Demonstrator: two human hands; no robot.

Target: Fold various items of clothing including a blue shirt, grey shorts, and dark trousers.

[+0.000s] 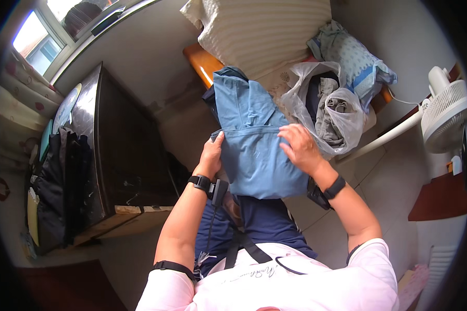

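Observation:
A blue cloth garment (pixel 257 163), partly folded, lies in front of me at the near edge of a bed or couch. My left hand (pixel 211 152) grips its left edge, thumb on top at a folded seam. Over the right end of the same seam is my right hand (pixel 300 147), its fingers apart and the fingertips at the fabric. Dark cloth shows under the garment's far left side. Just right of the garment, a clear plastic bag (pixel 348 130) holds grey and dark clothes.
A dark cabinet (pixel 128 155) stands at the left, with black clothes (pixel 54 190) on its far side. Behind the garment are a cream ribbed cover (pixel 264 35) and a blue patterned pillow (pixel 350 58). A white fan (pixel 445 116) is at the right, near a reddish-brown surface (pixel 438 198).

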